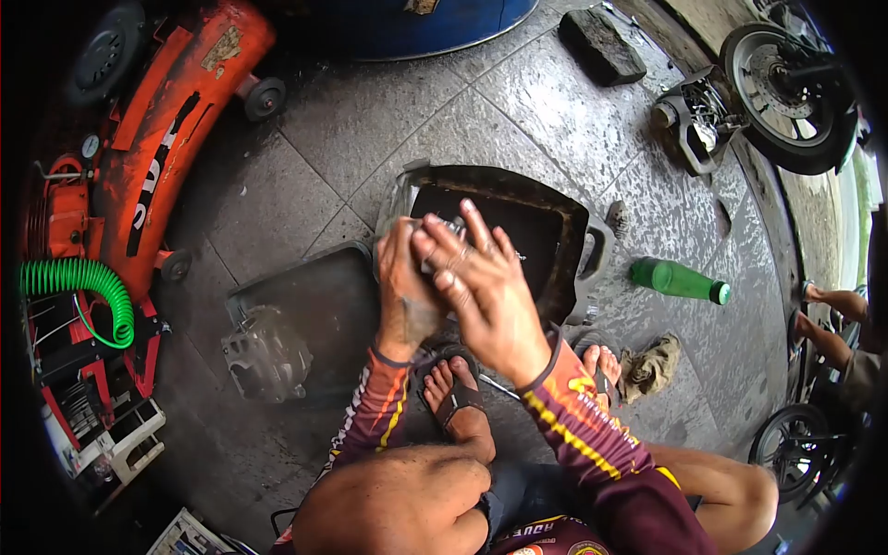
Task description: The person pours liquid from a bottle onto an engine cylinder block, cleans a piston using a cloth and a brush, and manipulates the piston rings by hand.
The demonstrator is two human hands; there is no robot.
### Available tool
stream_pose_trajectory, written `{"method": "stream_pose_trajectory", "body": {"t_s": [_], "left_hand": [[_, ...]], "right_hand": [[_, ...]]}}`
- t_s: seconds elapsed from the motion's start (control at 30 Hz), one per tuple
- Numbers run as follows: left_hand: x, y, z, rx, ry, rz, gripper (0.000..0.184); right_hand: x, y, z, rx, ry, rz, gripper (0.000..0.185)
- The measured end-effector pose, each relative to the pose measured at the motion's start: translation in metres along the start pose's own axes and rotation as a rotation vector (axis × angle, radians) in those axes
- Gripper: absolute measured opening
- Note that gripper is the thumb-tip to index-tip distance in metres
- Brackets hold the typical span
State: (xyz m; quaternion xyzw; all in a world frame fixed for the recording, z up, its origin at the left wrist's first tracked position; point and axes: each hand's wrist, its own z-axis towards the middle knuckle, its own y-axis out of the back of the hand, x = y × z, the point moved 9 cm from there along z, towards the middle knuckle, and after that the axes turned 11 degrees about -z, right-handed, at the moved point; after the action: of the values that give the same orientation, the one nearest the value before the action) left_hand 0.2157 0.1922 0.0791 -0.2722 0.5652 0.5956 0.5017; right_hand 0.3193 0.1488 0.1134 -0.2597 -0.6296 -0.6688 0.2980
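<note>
My left hand [407, 287] is raised over the near edge of a dark, grimy basin [546, 196], its fingers curled around a small grey metal part [453, 225]. Most of that part is hidden behind the fingers, so its kind does not show. My right hand [483, 291] lies across the part and the left fingers, its own fingers stretched out and spread. Dark grease marks both hands. Left of the basin, a grey metal engine cover [268, 356] rests on a second dark tray [333, 268].
A green bottle [680, 280] lies right of the basin, with a crumpled rag [650, 365] nearer my foot. At left stand a red air compressor [180, 139] and a green coiled hose [88, 282]. A blue drum [407, 28], dark block [601, 46] and motorcycle wheel [786, 97] lie beyond.
</note>
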Motion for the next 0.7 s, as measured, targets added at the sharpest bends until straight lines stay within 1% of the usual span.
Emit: {"method": "stream_pose_trajectory", "body": {"t_s": [0.07,0.13,0.17,0.27,0.3,0.33,0.4,0.43,0.47,0.53,0.6,0.63,0.67,0.7], "left_hand": [[0.010,0.009,0.006,0.040,0.070,0.020,0.052],[-0.006,0.000,0.001,0.056,-0.032,0.016,0.055],[-0.010,-0.006,-0.002,0.048,-0.048,0.037,0.057],[0.001,-0.001,0.002,0.015,0.005,-0.025,0.046],[0.015,0.007,0.004,0.037,0.083,-0.155,0.041],[0.012,0.011,0.008,0.045,0.085,-0.074,0.044],[0.023,-0.001,-0.002,0.040,0.178,-0.152,0.051],[0.015,-0.007,-0.007,0.056,0.148,-0.056,0.056],[0.005,-0.012,-0.009,0.076,0.074,-0.035,0.056],[0.014,-0.012,-0.009,0.084,0.180,-0.129,0.056],[0.025,-0.004,-0.004,0.080,0.264,-0.278,0.054],[0.035,-0.005,-0.002,0.038,0.334,-0.421,0.050],[0.049,-0.016,-0.012,-0.014,0.577,-0.844,0.048],[0.057,-0.013,-0.017,-0.032,0.619,-0.846,0.050]], "right_hand": [[0.002,-0.004,-0.010,0.020,0.006,0.020,0.040],[-0.026,-0.001,-0.007,-0.025,-0.119,-0.003,0.039],[-0.041,-0.004,0.001,-0.030,-0.131,0.017,0.039],[-0.001,0.000,0.001,0.002,-0.001,0.012,0.038],[0.009,-0.002,-0.008,0.031,0.023,0.027,0.038],[0.005,-0.009,-0.016,0.055,0.019,-0.003,0.038],[-0.005,-0.006,-0.011,0.030,-0.027,0.002,0.038],[-0.017,-0.004,0.000,-0.009,-0.057,0.017,0.037],[-0.036,-0.007,0.010,-0.030,-0.094,0.044,0.036],[-0.023,-0.003,0.014,0.007,-0.061,0.024,0.036],[-0.005,-0.005,-0.001,0.054,-0.006,0.072,0.035],[-0.006,-0.005,-0.006,0.094,-0.013,0.028,0.035],[-0.014,0.002,-0.008,0.058,-0.064,0.065,0.035],[-0.033,0.010,-0.009,0.020,-0.131,0.123,0.036]]}}
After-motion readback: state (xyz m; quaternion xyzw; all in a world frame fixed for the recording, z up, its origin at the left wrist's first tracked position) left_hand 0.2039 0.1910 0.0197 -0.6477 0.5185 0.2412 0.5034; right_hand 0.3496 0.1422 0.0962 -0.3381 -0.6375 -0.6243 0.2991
